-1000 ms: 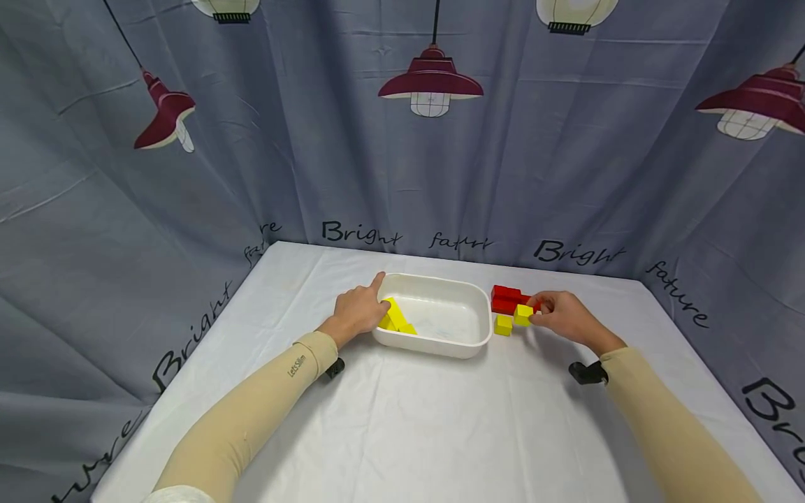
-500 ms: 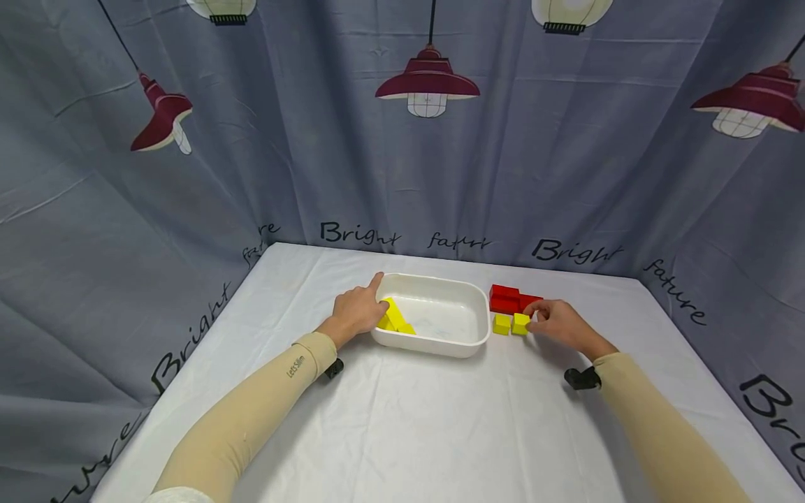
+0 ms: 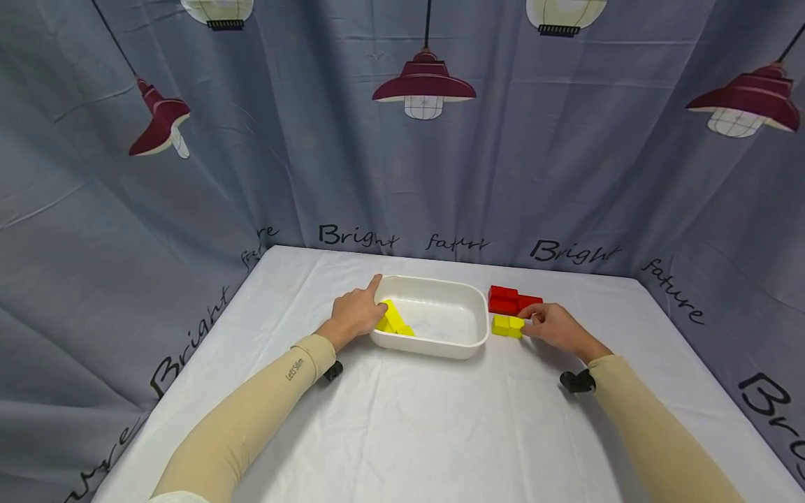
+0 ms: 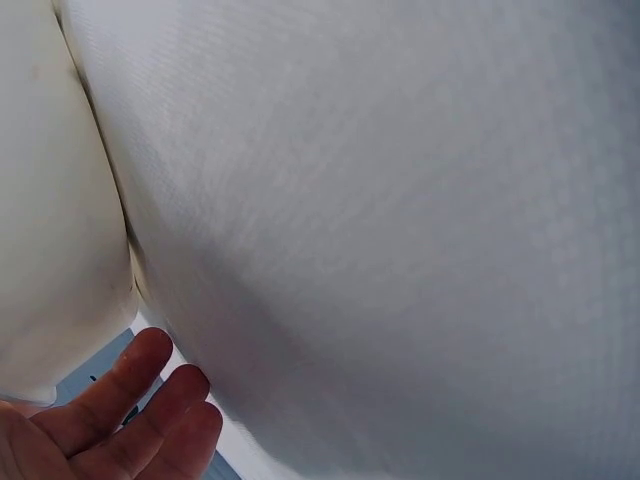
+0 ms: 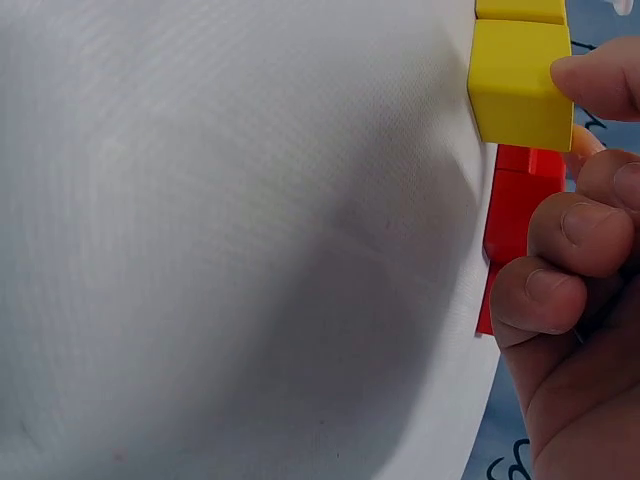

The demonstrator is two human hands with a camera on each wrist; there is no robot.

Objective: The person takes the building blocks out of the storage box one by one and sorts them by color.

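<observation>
My left hand (image 3: 355, 311) holds the left end of a white plastic tub (image 3: 434, 347), thumb over the rim and index finger pointing along it. Several yellow blocks (image 3: 395, 318) lie inside at that end. In the left wrist view, fingers (image 4: 120, 400) show beside the tub's outer wall (image 4: 60, 200). Right of the tub, my right hand (image 3: 558, 328) pinches a yellow cube (image 3: 516, 327), which sits against another yellow cube (image 3: 500, 325). The thumb presses the cube's near side in the right wrist view; the index finger is mostly hidden behind it.
Red blocks (image 3: 503, 299) stand just behind the yellow cubes, close to the tub's right end. A white cloth (image 3: 440, 419) covers the table. Grey curtains (image 3: 402, 175) with lamp prints hang behind its far edge.
The right hand has brought its yellow cube down and left, from in front of the red blocks to against the other yellow cube. The left hand and the tub have stayed put.
</observation>
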